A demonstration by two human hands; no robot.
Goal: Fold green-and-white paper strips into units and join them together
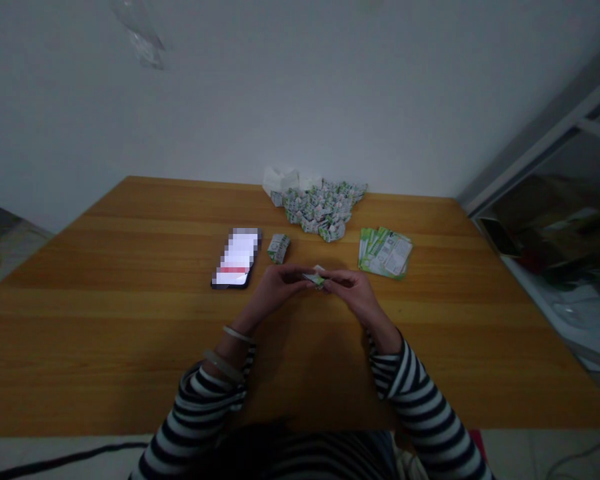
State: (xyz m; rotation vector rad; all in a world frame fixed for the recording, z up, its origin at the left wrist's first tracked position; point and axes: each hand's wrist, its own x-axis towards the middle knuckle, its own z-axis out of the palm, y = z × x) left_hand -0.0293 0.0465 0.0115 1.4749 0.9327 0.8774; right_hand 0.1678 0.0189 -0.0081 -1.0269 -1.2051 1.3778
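Observation:
Between my two hands, just above the wooden table (130,280), is a small folded piece of printed paper (319,276) in green and white. My left hand (283,283) pinches its left side between thumb and fingers. On the opposite side, my right hand (354,289) grips it the same way. A folded printed paper piece (279,248) lies just beyond my left hand. Flat green-and-white printed cards (386,252) are fanned in a stack to the right of my right hand.
Many folded paper pieces (323,207) form a heap near the wall, beside a crumpled white plastic bag (280,180). A lit phone (237,258) lies left of my hands. Right of the table stands a shelf (555,287) with items on it.

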